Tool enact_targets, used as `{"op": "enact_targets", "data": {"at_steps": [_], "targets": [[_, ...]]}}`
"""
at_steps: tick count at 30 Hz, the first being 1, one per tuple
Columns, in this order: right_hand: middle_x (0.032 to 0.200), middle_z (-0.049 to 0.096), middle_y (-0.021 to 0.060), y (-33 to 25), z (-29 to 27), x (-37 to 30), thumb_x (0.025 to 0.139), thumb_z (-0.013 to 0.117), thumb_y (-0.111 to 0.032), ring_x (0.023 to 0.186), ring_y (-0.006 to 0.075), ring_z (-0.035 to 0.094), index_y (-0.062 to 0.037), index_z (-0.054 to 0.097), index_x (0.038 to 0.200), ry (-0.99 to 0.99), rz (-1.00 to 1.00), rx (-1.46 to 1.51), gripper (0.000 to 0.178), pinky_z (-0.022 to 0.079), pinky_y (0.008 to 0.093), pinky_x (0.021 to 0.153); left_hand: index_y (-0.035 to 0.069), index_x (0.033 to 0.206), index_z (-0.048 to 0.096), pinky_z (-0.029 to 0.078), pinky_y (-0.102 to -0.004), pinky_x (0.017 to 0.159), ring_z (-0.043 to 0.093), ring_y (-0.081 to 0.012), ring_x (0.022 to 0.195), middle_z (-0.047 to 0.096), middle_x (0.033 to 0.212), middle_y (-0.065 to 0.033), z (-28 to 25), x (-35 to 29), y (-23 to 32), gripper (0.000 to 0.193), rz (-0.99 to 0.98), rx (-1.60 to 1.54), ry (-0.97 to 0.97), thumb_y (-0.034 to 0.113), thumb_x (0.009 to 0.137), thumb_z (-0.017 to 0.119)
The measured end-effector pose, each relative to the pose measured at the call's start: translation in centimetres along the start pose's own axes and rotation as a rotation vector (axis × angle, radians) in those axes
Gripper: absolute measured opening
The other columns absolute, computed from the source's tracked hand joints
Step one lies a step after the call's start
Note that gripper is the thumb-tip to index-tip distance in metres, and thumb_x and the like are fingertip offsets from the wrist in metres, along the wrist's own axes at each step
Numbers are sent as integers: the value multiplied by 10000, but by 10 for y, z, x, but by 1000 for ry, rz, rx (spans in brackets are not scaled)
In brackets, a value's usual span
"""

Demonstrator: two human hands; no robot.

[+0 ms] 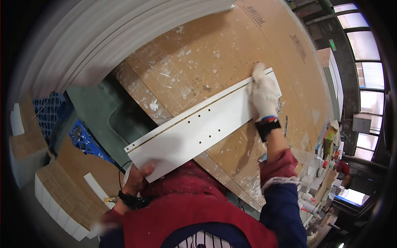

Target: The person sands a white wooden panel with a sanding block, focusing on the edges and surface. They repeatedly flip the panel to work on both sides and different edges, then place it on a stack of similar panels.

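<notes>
A long white board [178,136] lies tilted across the front of my body, its left end out past the table edge. A narrow groove runs along its far side, and several small drilled holes dot its face. My left hand [138,177] grips the near left corner, thumb on top and the other fingers mostly hidden. At the far right end, my right hand [264,96], in a white glove, is closed over the board, with its fingertips out of sight. Black bands circle both wrists.
Cardboard sheeting [198,53] with white flecks covers the table. Tall stacked white panels [87,37] stand at the upper left. Blue plastic crates [84,138] and more stacked boards [62,198] are at the left. Red-capped bottles [308,206] crowd the right side; another person [343,171] is beyond.
</notes>
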State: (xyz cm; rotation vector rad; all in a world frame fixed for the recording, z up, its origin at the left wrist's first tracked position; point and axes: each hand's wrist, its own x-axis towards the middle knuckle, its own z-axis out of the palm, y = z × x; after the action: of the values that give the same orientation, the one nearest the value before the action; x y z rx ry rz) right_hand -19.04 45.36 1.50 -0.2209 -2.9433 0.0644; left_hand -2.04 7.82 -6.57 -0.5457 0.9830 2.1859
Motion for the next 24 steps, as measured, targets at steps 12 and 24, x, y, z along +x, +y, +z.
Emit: {"op": "enact_targets", "data": {"at_steps": [12, 24], "targets": [[580, 549, 78, -101, 4, -83, 782, 535, -209, 510, 197, 589, -99, 605, 735, -276, -415, 53, 139, 433, 362, 381, -44, 1223, 407, 577, -384, 611, 624, -298, 836, 553, 1065, -190, -4, 4, -5, 615, -36, 105, 65, 184, 715, 666], [871, 607, 235, 98, 5, 53, 867, 476, -208, 873, 389, 600, -44, 559, 947, -100, 287, -135, 201, 479, 484, 732, -67, 1211, 394, 581, -430, 605, 621, -323, 810, 549, 1032, -197, -1, -5, 3, 648, -103, 170, 239, 172, 691, 697]]}}
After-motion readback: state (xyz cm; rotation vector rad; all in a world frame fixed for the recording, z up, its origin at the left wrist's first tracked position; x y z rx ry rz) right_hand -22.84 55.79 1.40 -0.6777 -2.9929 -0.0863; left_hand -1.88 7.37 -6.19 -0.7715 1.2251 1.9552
